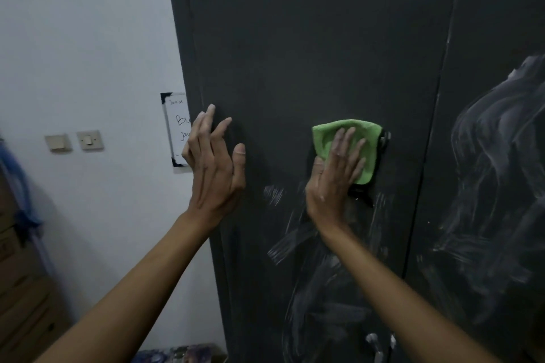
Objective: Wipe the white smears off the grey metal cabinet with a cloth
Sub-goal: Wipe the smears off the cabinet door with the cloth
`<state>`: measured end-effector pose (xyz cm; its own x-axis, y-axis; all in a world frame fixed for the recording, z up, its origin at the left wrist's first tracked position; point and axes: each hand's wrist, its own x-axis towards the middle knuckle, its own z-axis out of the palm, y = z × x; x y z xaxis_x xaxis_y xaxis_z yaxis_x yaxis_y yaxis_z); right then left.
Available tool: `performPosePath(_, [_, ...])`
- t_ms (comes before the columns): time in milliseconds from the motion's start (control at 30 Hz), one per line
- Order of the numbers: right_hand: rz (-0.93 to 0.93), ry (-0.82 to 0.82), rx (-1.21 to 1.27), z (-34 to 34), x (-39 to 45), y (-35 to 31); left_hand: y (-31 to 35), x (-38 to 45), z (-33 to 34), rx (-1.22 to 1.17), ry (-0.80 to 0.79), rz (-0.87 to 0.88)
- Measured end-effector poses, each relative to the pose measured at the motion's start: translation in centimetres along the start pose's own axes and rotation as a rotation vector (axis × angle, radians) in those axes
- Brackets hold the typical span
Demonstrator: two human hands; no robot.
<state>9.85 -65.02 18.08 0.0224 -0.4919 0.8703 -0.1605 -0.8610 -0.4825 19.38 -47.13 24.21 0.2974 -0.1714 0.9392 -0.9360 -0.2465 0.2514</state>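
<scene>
Two smeared grey cabinet doors (295,68)

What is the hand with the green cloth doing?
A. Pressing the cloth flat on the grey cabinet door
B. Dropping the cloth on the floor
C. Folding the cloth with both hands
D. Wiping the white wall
A: the right hand lies with its fingers spread over the green microfibre cloth, pressing it against the dark grey metal cabinet door, above the white smears; the left hand holds nothing.
</scene>
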Motion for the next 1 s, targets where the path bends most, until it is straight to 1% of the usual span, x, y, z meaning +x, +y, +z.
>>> performPosePath(100, [-0.133,-0.071,-0.078,2.1,-2.4,-2.5,-0.6,0.0,-0.8,0.012,0.006,0.005])
performPosePath(167, [-0.282,-0.117,-0.147,3.4,-3.7,-3.6,-1.1,-0.2,-1.4,0.026,0.002,0.015])
performPosePath(233, [-0.406,-0.194,-0.136,4.2,-4.9,-4.4,-1.7,-0.4,-2.0,0.037,-0.002,0.014])
performPosePath(300, [-0.486,-0.285,-0.099,4.7,-6.0,-4.8,-2.2,-0.7,-2.3,0.042,0.001,0.006])
performPosePath(367, [-0.568,-0.352,-0.114,4.7,-6.7,-4.8,-2.6,-1.0,-2.4,0.043,0.002,0.001])
performPosePath(433, [-0.646,-0.387,-0.141,4.4,-6.8,-4.4,-2.8,-1.3,-2.2,0.035,-0.003,-0.004])
performPosePath(533, [-0.693,-0.398,-0.145,3.7,-5.9,-3.6,-2.7,-1.4,-1.6,0.022,-0.011,0.0])
performPosePath(633, [-0.675,-0.357,-0.162,2.7,-5.2,-2.0,-2.2,-1.4,-0.9,0.018,-0.024,0.021])
performPosePath(733, [-0.604,-0.299,-0.182,1.0,-4.0,0.1,-1.7,-1.4,-0.2,0.034,-0.032,0.049])
performPosePath(833, [-0.48,-0.221,-0.241,-1.0,-2.5,2.7,-0.9,-1.7,0.6,0.031,-0.038,0.056])
performPosePath(1000, [-0.249,-0.143,-0.329,-4.9,-1.0,8.2,0.4,-2.1,2.1,0.04,-0.065,0.06])
